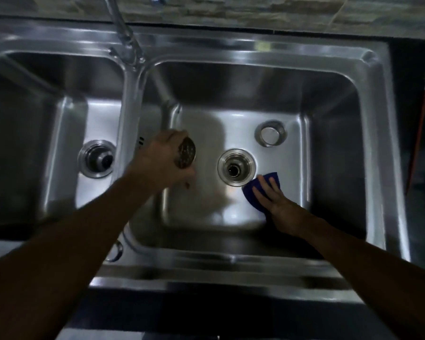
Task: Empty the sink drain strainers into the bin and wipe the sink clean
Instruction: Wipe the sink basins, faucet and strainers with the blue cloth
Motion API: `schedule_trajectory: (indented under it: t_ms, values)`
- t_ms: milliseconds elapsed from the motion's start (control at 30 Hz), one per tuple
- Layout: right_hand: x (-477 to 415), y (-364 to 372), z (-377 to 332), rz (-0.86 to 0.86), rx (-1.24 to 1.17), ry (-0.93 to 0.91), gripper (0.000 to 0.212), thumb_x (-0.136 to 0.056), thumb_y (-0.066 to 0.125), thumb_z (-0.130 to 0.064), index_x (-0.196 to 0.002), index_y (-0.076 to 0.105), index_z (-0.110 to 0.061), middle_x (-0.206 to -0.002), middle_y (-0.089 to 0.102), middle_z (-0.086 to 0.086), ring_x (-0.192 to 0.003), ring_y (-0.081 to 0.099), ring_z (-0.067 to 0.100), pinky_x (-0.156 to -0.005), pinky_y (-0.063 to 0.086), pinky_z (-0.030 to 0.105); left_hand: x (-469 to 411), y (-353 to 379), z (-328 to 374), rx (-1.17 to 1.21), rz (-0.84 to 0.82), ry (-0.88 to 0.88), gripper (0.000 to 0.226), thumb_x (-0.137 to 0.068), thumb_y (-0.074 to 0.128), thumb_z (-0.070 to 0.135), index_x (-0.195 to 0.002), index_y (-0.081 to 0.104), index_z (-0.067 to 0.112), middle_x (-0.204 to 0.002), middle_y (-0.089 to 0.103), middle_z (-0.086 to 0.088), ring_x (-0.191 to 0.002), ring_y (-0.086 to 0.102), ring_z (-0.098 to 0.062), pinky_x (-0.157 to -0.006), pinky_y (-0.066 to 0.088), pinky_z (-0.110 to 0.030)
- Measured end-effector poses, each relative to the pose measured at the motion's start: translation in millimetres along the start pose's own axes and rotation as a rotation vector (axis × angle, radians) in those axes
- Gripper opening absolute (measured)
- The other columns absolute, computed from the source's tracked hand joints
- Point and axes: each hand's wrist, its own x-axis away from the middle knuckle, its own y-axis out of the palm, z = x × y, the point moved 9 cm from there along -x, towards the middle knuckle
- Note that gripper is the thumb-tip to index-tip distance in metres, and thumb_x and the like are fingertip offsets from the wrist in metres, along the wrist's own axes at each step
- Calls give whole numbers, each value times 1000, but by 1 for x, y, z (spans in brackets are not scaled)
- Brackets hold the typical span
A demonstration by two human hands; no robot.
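Observation:
I look down into a steel double sink [368, 148]. My left hand [165, 160] grips a round perforated drain strainer [187, 153], held above the left part of the right basin. My right hand [277, 202] presses flat on a blue cloth [258, 192] on the basin floor, just right of and below the open drain [236, 168]. A second steel ring-shaped part [270, 133] lies on the basin floor behind the drain. The left basin's drain [97, 158] has its strainer seated.
The tap [127, 35] rises from the ledge between the two basins. A tiled wall [255, 11] runs behind the sink. A thin red stick [420, 128] lies on the dark counter at right. No bin is in view.

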Motion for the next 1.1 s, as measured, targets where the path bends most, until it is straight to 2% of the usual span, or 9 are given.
schedule_trajectory:
  t_ms: [133,233,300,433,600,700,867,967,1100]
  values:
    - [-24,5,-44,28,93,-189,78,-102,42,0,-159,-7,-22,-162,-28,8,-152,-18,34,-125,12,37,-9,-36,-15,-97,29,198,85,-68,84,37,-143,49,17,-143,52,-10,-127,55,-31,-101,52,-47]
    - [-62,-15,-64,145,78,-163,71,-101,55,-22,-160,16,-18,-167,-2,15,-154,6,37,-125,18,46,-11,-31,-17,-177,-33,358,87,-64,87,30,-143,53,13,-145,52,-11,-130,52,-30,-104,47,-41]
    - [-93,-29,-64,207,69,-35,75,-98,55,-45,-158,22,-14,-165,10,22,-150,22,41,-123,21,53,-14,-32,-20,-160,-2,388,87,-64,86,33,-143,53,14,-145,52,-9,-130,52,-28,-104,47,-41]
    - [-123,-30,-71,265,58,139,79,-99,42,-56,-160,14,-14,-166,2,20,-152,12,42,-123,14,56,-17,-35,-22,-101,58,392,87,-66,80,36,-145,50,17,-149,49,-3,-134,48,-23,-105,48,-39]
    - [-140,-38,-90,306,45,56,78,-100,49,-46,-160,12,-13,-168,0,15,-154,1,37,-124,5,52,-17,-34,-23,-101,74,393,85,-71,78,35,-147,46,15,-152,45,-4,-139,43,-23,-109,45,-38]
    - [-164,-53,-115,333,-2,-69,75,-100,48,-42,-160,14,-13,-168,2,14,-154,-2,38,-125,2,52,-17,-34,-23,-103,103,383,83,-67,77,31,-144,50,15,-150,47,-4,-136,45,-22,-107,44,-34]
    - [-153,-18,-169,118,103,-455,55,-102,42,-26,-155,33,-15,-167,14,10,-155,3,32,-125,2,49,-17,-34,-21,-110,89,383,84,-66,78,28,-144,50,14,-148,48,-5,-135,45,-24,-108,43,-36]
    - [-94,2,-142,67,238,-689,57,-96,30,-27,-151,43,-22,-166,19,4,-156,6,29,-126,4,49,-16,-36,-20,-108,102,376,84,-65,82,21,-143,52,10,-147,50,-9,-135,47,-28,-110,42,-36]
    - [-34,5,-54,119,324,-705,43,-102,41,-29,-142,55,-21,-160,35,8,-149,27,36,-121,20,50,-16,-38,-19,-98,105,363,83,-67,84,17,-142,51,6,-145,50,-13,-134,46,-29,-110,29,-23]
